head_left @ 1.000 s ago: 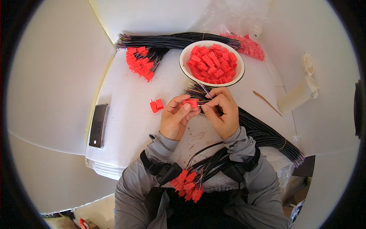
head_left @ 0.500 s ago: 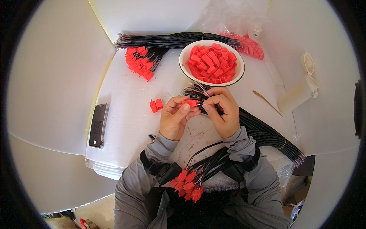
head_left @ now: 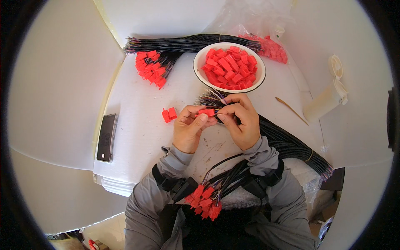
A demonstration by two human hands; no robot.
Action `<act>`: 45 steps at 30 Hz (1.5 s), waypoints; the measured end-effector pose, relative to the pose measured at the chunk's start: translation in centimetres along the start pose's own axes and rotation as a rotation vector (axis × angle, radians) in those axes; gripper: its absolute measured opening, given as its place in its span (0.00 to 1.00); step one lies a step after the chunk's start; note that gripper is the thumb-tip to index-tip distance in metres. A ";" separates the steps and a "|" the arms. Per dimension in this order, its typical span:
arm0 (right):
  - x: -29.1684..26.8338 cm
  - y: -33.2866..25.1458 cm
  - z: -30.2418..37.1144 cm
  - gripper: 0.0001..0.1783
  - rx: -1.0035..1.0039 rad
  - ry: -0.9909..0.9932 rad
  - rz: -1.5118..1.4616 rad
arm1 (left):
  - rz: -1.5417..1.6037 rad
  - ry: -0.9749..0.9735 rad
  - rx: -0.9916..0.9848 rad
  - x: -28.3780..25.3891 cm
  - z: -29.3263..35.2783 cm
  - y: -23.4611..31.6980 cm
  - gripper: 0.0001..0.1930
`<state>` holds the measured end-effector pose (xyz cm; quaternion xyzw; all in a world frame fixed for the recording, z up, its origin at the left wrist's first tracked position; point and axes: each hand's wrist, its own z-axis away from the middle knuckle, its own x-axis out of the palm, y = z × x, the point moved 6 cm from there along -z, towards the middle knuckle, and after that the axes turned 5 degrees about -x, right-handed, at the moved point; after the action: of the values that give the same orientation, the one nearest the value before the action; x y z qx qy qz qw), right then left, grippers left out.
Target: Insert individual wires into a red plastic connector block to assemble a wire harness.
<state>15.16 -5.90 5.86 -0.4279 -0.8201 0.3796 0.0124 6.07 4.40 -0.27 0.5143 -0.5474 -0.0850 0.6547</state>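
My left hand (head_left: 189,130) pinches a red plastic connector housing (head_left: 206,112) between thumb and fingers. Close on its right, my right hand (head_left: 241,121) grips thin coloured wires at the end of a black cable, right at the housing's edge. How deep the wire ends sit inside cannot be made out. Beneath and behind my right hand runs a thick bundle of black cables (head_left: 287,139), its stripped ends fanned out beyond my fingers. Two loose red housings (head_left: 169,114) lie left of my left hand. Between my forearms rest cables with red housings (head_left: 204,202) on their ends.
A white bowl (head_left: 199,77) full of red housings stands at the back, before a clear bag of red parts (head_left: 273,50). More black cables (head_left: 166,44) lie far left, some with housings. A phone (head_left: 107,137) is at left; a pointed stick (head_left: 291,110) and lidded container (head_left: 327,102) at right.
My right hand has come slightly closer to the red housing, and the wires between them show less. My left hand keeps its hold; the whole view has shifted a little.
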 end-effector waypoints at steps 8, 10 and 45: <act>0.0 0.2 0.1 0.05 0.004 0.030 -0.002 | 0.007 0.013 -0.016 0.0 0.1 0.1 0.11; 0.0 0.2 0.1 0.05 0.000 0.027 -0.003 | -0.002 0.021 -0.015 0.1 0.1 0.2 0.11; -0.4 1.2 0.5 0.05 0.001 0.130 -0.144 | -0.125 0.000 0.035 0.5 0.1 0.5 0.14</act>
<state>16.09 -6.10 4.83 -0.3915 -0.8461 0.3494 0.0931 5.95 4.19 0.44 0.5587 -0.5157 -0.1160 0.6391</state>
